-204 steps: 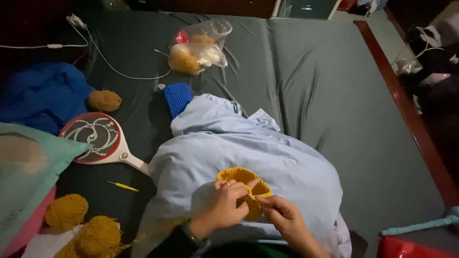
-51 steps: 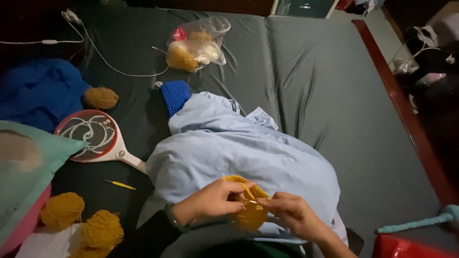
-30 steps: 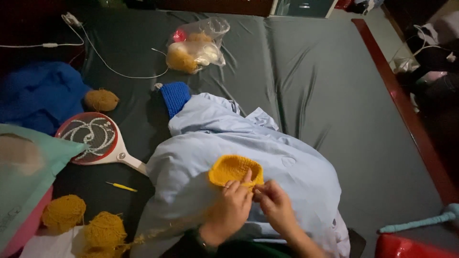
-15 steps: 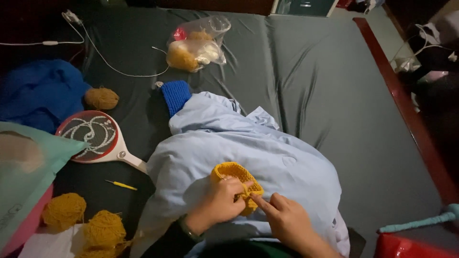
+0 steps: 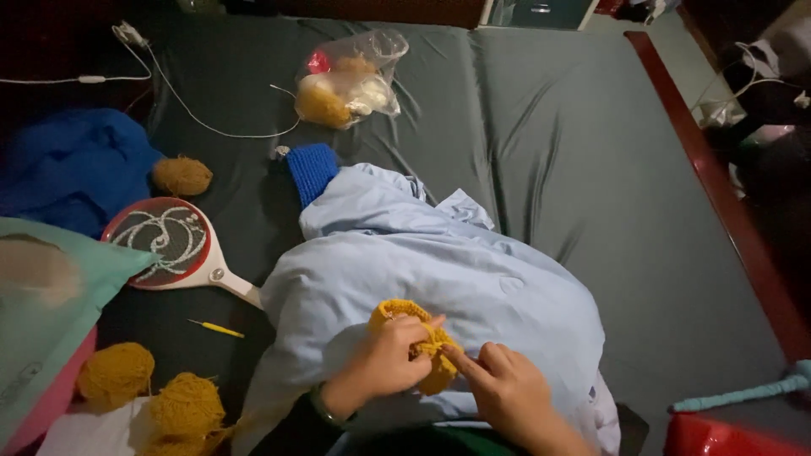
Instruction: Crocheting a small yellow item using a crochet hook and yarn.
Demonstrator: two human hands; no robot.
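Under both hands (image 5: 384, 365), yellow crochet piece (image 5: 404, 311) mostly hidden.

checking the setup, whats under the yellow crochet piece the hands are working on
The yellow crochet piece rests on a light blue quilt, held by the left hand and right hand. Whatever lies beneath the quilt is covered.

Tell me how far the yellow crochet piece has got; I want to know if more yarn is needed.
Already worked: a small cupped yellow crochet piece, resting on the light blue blanket. In hand: the left hand holds it while the right hand pinches at its edge. Left over: three yellow yarn balls lie on the dark green bedsheet. The final size cannot be told.
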